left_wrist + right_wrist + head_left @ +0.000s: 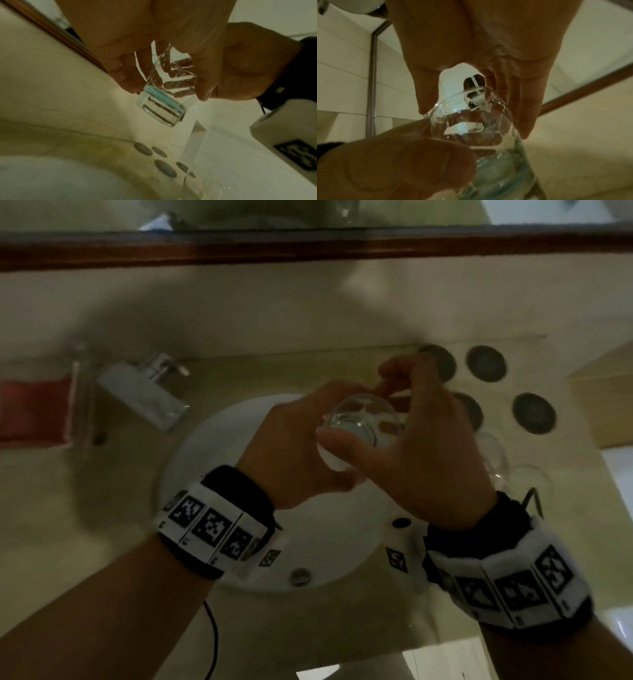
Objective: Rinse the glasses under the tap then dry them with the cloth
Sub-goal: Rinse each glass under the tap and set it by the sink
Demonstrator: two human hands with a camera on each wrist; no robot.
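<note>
**Both hands on one glass above the sink**

A clear glass (pixel 363 422) is held over the far right part of the white sink (pixel 205 446). The left hand (pixel 294 446) wraps its side; the right hand (pixel 424 446) curls round it, fingers at the rim. More glasses (pixel 493 457) stand on the counter's right edge, beside dark round coasters (pixel 486 363).

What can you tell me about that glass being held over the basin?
The glass is a clear, short tumbler with a thick base that looks faintly blue-green in the wrist views. It is held tilted above the white basin. The left hand grips its side, and the right hand curls over its rim, fingers reaching inside. Droplets cling to its wall; no cloth touches it.
</note>
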